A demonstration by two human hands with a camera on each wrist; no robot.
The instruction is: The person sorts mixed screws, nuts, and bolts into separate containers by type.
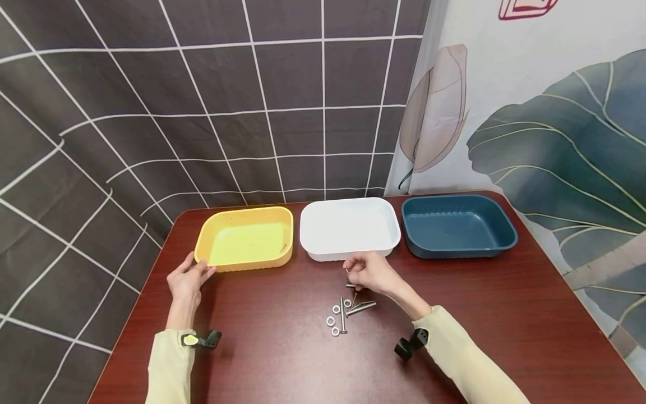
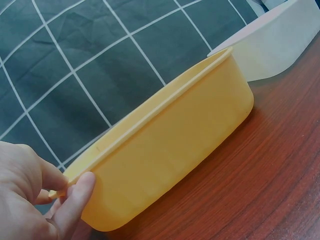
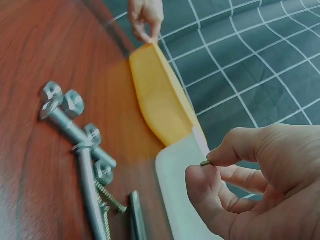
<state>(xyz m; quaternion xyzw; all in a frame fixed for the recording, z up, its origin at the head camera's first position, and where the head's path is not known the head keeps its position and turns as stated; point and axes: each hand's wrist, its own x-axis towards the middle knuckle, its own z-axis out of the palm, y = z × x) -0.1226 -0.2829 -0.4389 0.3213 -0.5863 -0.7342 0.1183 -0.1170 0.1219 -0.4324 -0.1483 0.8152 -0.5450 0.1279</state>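
My left hand (image 1: 187, 280) pinches the near left corner of the yellow tray (image 2: 165, 160) between thumb and fingers. Inside that tray, a small thin screw (image 1: 284, 247) lies toward the right end. In front of the white tray (image 1: 349, 257), my right hand (image 1: 373, 274) pinches a small brass-coloured screw (image 3: 206, 163), mostly hidden by the thumb and forefinger. Below this hand on the table lie a long bolt (image 1: 343, 315), another bolt (image 1: 362, 308), several hex nuts (image 1: 330, 321) and thin brass-coloured screws (image 3: 112, 198).
A dark blue tray (image 1: 459, 253) stands at the right, in a row with the white and yellow trays along the back of the red-brown table (image 1: 282, 359). Behind them hang a grey gridded cloth (image 1: 298, 73) and a leaf-patterned curtain (image 1: 484, 73).
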